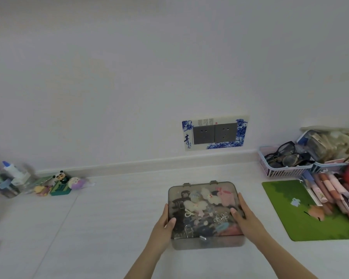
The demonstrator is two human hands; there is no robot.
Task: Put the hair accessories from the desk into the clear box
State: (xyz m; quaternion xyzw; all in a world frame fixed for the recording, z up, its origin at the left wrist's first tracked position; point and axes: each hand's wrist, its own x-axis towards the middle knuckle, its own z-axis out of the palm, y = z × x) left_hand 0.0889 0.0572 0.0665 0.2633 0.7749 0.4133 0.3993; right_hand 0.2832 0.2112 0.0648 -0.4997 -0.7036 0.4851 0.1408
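Observation:
The clear box (207, 243) sits on the white desk in front of me with its see-through lid down. Through the lid I see several hair accessories (201, 206): fluffy white and pink bows, black claw clips, metal clips. My left hand (164, 226) grips the box's left side, thumb on the lid. Along the right side lies my right hand (244, 216), its thumb pressed on the lid too. I see no loose hair accessory on the desk near the box.
A green mouse mat (310, 210) lies right of the box. Behind it stand baskets with glasses (284, 158) and pens. Small toys (60, 184) and bottles crowd the far left. A wall socket (215, 132) is behind the box.

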